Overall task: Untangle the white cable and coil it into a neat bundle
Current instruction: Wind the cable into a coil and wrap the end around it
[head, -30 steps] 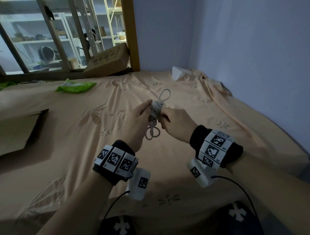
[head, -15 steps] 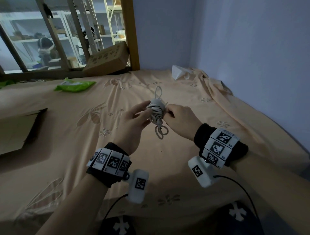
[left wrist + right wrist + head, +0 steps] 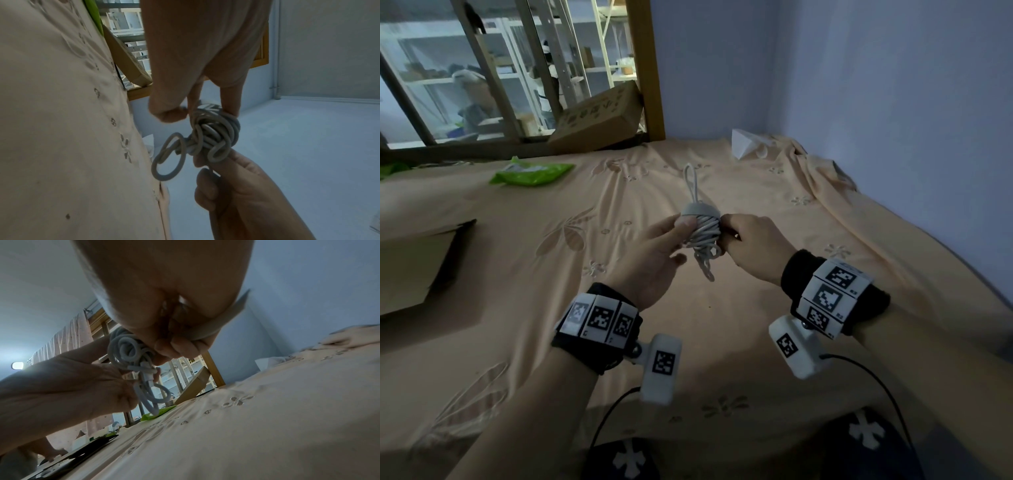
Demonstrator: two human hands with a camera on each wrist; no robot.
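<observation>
Two hands of mine meet on the white cable (image 3: pixel 702 230), which I hold up in the air over the middle of the bed (image 3: pixel 825 346), clear of the sheet. Its middle is wound into a tight knot of turns, with a grey strap (image 3: pixel 700 209) arched across the top. One narrow loop (image 3: pixel 691 181) stands up above the strap, and a few slack loops (image 3: pixel 707 262) hang down below the wound part. My left hand (image 3: pixel 654 255) pinches the bundle from its left side, thumb pressed on the turns just under the strap. My right hand (image 3: pixel 755 247) is curled tight against the bundle's right side; in the right wrist view its fingertips (image 3: pixel 176 345) clamp the flat end of the strap.

Around this, the peach sheet with stitched flowers covers the whole bed. A green packet (image 3: pixel 532 173) lies near the far left edge, and a flat piece of cardboard (image 3: pixel 412 267) rests at the left edge. A white folded paper (image 3: pixel 744 145) sits at the far right corner by the wall. A cardboard box (image 3: pixel 599 118) leans against the wooden post (image 3: pixel 647 68) beyond the far edge.
</observation>
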